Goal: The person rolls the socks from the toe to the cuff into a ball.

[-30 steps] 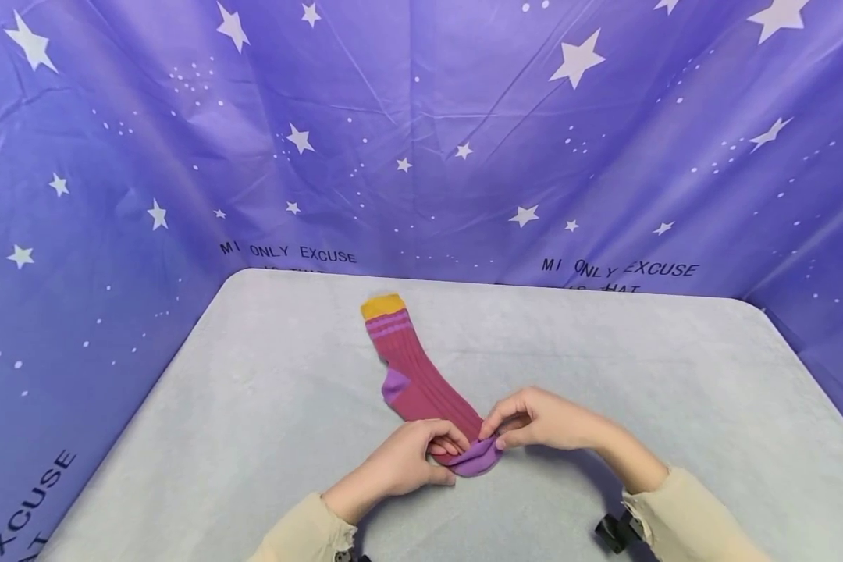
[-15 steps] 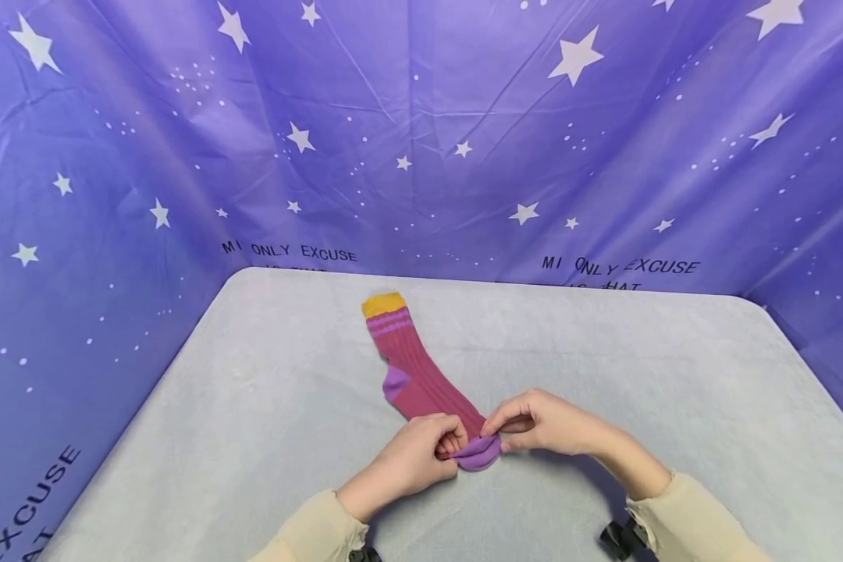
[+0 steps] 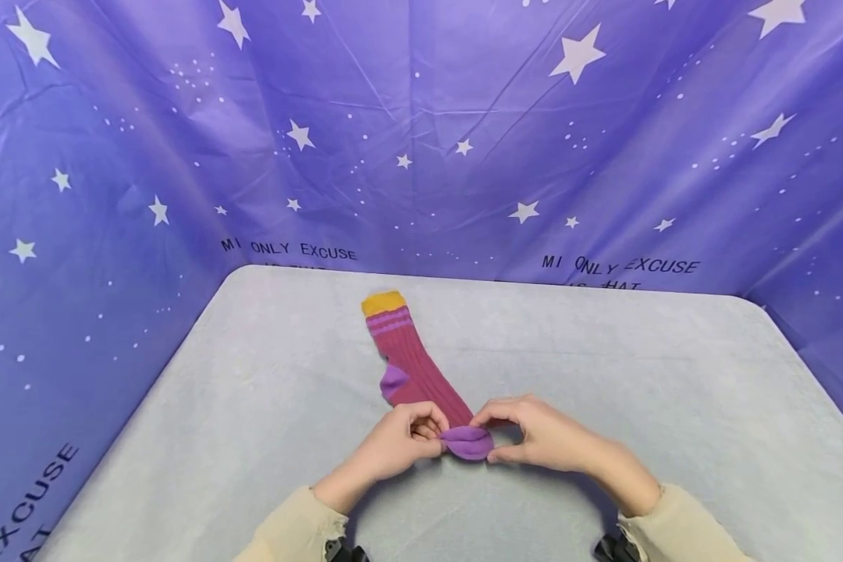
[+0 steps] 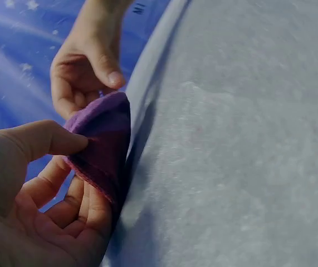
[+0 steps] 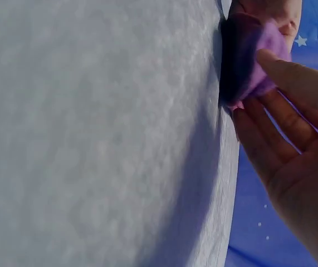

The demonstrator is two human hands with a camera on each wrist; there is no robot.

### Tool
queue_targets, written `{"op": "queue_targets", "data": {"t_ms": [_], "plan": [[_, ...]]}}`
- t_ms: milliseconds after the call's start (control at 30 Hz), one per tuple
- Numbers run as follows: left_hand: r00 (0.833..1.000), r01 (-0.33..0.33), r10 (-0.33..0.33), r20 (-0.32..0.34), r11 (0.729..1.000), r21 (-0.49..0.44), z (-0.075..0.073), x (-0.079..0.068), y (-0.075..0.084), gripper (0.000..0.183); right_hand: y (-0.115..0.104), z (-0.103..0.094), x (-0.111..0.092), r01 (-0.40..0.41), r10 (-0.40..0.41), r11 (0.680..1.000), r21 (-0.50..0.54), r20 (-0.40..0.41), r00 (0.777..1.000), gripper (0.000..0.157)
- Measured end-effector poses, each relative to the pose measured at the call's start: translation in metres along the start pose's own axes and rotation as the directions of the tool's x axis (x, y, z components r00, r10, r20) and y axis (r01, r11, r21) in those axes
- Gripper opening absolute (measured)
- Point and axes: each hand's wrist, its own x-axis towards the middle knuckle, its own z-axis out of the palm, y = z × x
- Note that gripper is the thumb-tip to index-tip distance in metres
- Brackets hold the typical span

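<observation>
On the near half of a pale grey cloth-covered table (image 3: 267,375): one maroon ribbed knit sock (image 3: 421,375), slanting from far left to near centre. Mustard-yellow cuff (image 3: 383,303) at far end, lilac stripes next, purple heel (image 3: 393,381) on left side. Purple toe (image 3: 467,445) at near end, creased crosswise, between both bare hands: left edge pinched in left hand (image 3: 396,441), right edge pinched in right hand (image 3: 544,437).
</observation>
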Motion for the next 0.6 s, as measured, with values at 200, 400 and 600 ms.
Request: {"op": "queue_targets", "data": {"t_ms": [200,400,600], "plan": [[0.999,0.032,-0.032,0.0,0.984,-0.175,-0.013,-0.007,-0.004,0.019,-0.007,0.005,0.009,-0.011,0.012,0.999,0.043,-0.03,0.999,0.04],[0.997,0.071,-0.07,0.014,0.969,-0.238,-0.02,-0.018,-0.004,0.02,-0.011,0.011,0.014,0.014,-0.008,0.994,0.109,-0.053,0.999,0.032],[0.994,0.106,-0.101,0.035,0.97,-0.219,-0.022,-0.028,-0.005,0.02,-0.011,0.013,0.019,-0.046,0.057,0.959,0.281,-0.031,0.998,0.013]]}}
